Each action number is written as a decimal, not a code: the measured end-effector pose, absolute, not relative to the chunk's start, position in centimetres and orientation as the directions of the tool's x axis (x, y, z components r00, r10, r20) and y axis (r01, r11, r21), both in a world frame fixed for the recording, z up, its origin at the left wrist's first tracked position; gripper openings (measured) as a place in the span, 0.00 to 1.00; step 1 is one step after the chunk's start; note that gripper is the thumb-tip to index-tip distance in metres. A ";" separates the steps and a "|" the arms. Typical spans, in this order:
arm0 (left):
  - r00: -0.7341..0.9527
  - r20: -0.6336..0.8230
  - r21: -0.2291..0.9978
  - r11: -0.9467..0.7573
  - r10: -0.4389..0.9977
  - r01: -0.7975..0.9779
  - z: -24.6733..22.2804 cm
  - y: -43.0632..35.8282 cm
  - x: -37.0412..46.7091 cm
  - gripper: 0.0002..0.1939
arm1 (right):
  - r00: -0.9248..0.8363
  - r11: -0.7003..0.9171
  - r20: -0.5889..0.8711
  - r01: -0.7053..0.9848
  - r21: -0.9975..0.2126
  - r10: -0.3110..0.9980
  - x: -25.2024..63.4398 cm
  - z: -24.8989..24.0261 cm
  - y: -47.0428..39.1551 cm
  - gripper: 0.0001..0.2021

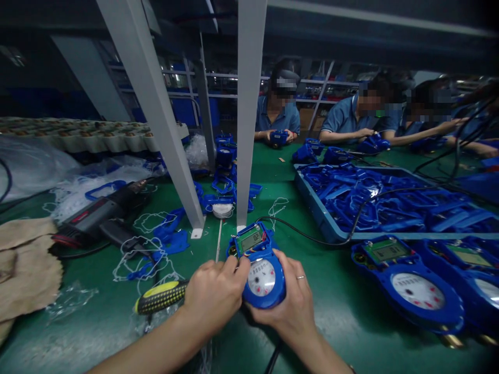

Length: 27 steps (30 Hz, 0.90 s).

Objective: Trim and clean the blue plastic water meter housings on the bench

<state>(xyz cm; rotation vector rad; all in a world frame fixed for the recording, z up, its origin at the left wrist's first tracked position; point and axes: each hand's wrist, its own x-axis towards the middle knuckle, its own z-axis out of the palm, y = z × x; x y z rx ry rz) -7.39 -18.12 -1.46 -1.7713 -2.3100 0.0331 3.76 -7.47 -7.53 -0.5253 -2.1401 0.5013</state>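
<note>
One blue plastic meter with a round white dial point(265, 280) sits between both hands, low over the green desk point(343, 293), beyond the wearer's forearms. Its small grey display point(252, 241) and dial face up, probably so both stay readable.

Right hand point(293, 291), one ring on it, wraps the meter's right side and lower rim; likely the steadying grip. Left hand point(216, 283) has bent fingers and thumb drawn close at the left edge, by the display; whether they pinch anything, cannot tell.

Just left: one yellow-and-black ribbed handle point(161, 297), partly behind the left forearm. Farther left, one black-and-grey power tool point(95, 212), perhaps put there to leave room in front.

Right side: two similar blue meters point(417, 291), face up side by side, the second cut by the frame edge. Behind them, one light-blue plastic tray point(317, 210) keeps blue plastic frames point(374, 192) together; too jumbled to count.

Beyond: two pale metal posts point(249, 104) near, another farther back; at least three people in blue shirts point(265, 111) opposite.
</note>
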 end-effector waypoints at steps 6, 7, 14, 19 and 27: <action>-0.207 0.162 -0.153 0.232 0.965 0.961 -0.7 -17.7 -7.1 0.13 | -0.524 0.797 0.621 0.221 -0.562 0.583 3.5 -7.4 -7.8 0.41; -0.214 0.161 -0.152 0.239 0.963 0.959 -0.6 -17.6 -7.1 0.12 | -0.516 0.797 0.627 0.221 -0.562 0.584 3.6 -7.4 -7.8 0.41; -0.240 0.184 -0.164 0.270 0.953 0.949 -0.8 -17.7 -6.6 0.13 | -0.525 0.796 0.616 0.239 -0.556 0.587 3.5 -7.5 -7.8 0.44; -0.296 0.183 -0.144 0.323 0.938 0.935 -1.1 -17.8 -6.4 0.12 | -0.520 0.809 0.632 0.240 -0.537 0.574 3.4 -7.6 -8.1 0.43; -0.384 0.128 -0.109 0.398 0.914 0.911 -1.0 -17.9 -6.2 0.10 | -0.503 0.796 0.628 0.256 -0.548 0.594 3.2 -7.5 -8.7 0.42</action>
